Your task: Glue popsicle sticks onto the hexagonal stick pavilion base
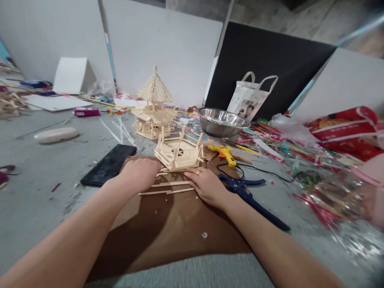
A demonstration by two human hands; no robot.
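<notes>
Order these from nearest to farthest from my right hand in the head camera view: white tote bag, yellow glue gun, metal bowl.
1. Yellow glue gun, just beyond the right hand, slightly to its right.
2. Metal bowl, behind the glue gun.
3. White tote bag, behind the bowl, toward the right.

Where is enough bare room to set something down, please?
Brown sheet, between left forearm and right forearm, nearer than loose sticks: mostly bare. Gray surface between black tablet and white oval object: some room, with scraps. Crowded: right of blue tool, around steel bowl.
</notes>
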